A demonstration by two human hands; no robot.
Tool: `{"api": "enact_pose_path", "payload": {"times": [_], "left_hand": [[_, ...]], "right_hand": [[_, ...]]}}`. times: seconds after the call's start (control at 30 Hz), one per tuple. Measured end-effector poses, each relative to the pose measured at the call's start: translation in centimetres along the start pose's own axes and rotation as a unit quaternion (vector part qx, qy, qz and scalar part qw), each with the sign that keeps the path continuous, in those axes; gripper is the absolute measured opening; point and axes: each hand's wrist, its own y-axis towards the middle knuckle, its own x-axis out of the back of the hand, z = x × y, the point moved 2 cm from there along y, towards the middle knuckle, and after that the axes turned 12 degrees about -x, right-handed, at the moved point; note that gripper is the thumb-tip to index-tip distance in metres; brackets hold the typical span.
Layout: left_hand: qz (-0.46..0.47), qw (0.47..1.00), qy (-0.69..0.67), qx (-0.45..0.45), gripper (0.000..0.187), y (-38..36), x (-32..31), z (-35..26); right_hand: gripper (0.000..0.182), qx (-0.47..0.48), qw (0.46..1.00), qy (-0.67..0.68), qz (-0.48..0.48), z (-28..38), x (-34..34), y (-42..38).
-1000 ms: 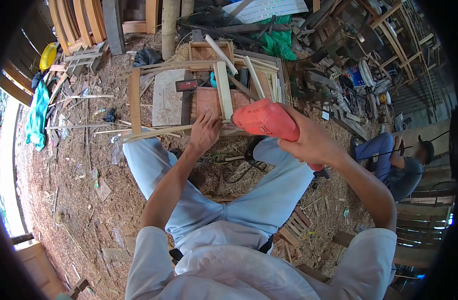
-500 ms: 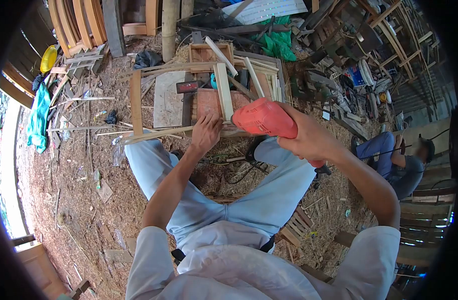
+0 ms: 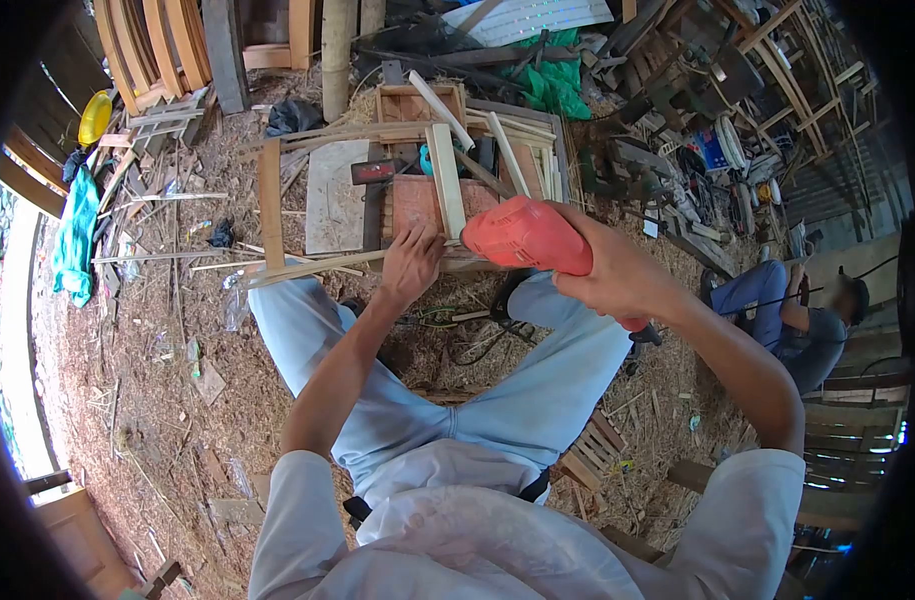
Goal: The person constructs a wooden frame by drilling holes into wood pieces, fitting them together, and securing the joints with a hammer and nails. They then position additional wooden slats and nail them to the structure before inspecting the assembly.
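My right hand (image 3: 617, 270) is wrapped round the handle of a red power drill (image 3: 525, 236), held level with its nose pointing left. The drill's front end is close to the fingertips of my left hand (image 3: 413, 262). Those fingers are closed over the near end of the work surface, pressing a thin wooden strip (image 3: 327, 266) that runs out to the left over my knee. What the drill tip touches is hidden by its body. Just beyond my left hand lies a pale wooden batten (image 3: 445, 180), slanting away from me.
A red and black box-shaped object (image 3: 373, 172) and an open wooden box (image 3: 397, 104) are on the low bench. A wooden board (image 3: 270, 205) stands left of it. Another person (image 3: 812, 325) sits at the right. Wood shavings (image 3: 167, 400) cover the floor.
My right hand and the drill have shifted very slightly, with the right elbow a little further out. My left hand stays in the same place on the strip.
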Motion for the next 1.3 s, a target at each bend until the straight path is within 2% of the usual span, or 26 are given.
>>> {"api": "enact_pose_path", "payload": {"times": [0.17, 0.27, 0.37, 0.43, 0.63, 0.77, 0.9, 0.97, 1.17, 1.27, 1.3], "left_hand": [[0.027, 0.999, -0.017, 0.017, 0.023, -0.1, -0.2, 0.0], [0.016, 0.999, -0.028, 0.021, 0.023, 0.1, 0.1, -0.1], [0.005, 1.000, -0.017, 0.008, 0.023, 0.0, 0.0, 0.0], [0.006, 1.000, -0.021, 0.011, 0.023, 0.1, 0.1, -0.1], [0.003, 1.000, -0.012, 0.004, 0.022, 0.1, 0.4, -0.1], [-0.029, 0.999, 0.005, -0.013, 0.022, 0.2, 0.6, -0.1], [-0.022, 1.000, 0.003, -0.014, 0.023, 0.2, 0.8, -0.1], [0.026, 0.998, -0.055, 0.028, 0.026, 0.2, 0.5, -0.1], [-0.015, 0.999, -0.033, 0.005, 0.024, 0.2, 0.7, -0.1], [-0.001, 0.999, -0.040, 0.011, 0.023, 0.1, 0.6, -0.1], [-0.001, 0.999, -0.039, 0.012, 0.023, 0.2, 0.7, -0.1]], "right_hand": [[0.068, 0.020, 1.000, 0.002, -0.001, -0.1, -0.2, 0.0], [0.068, -0.010, 1.000, 0.005, 0.005, -0.1, -0.1, 0.1], [0.068, 0.048, 0.999, -0.010, -0.010, -0.5, -0.4, 0.6], [0.068, 0.006, 1.000, -0.001, 0.006, 0.3, -0.1, 0.2], [0.068, -0.010, 1.000, -0.005, 0.015, 0.4, -0.1, 0.4], [0.067, -0.001, 1.000, -0.006, 0.014, 0.2, 0.1, 0.6], [0.067, -0.004, 1.000, 0.003, 0.013, 0.4, 0.2, 0.6], [0.067, -0.015, 1.000, 0.004, 0.014, 0.4, 0.3, 0.7], [0.066, -0.025, 0.999, 0.001, 0.029, 0.8, 0.4, 0.6], [0.065, -0.034, 0.999, 0.010, 0.038, 0.5, 0.3, 0.7], [0.066, -0.005, 1.000, 0.015, 0.027, 0.0, 0.1, 1.0]]}}
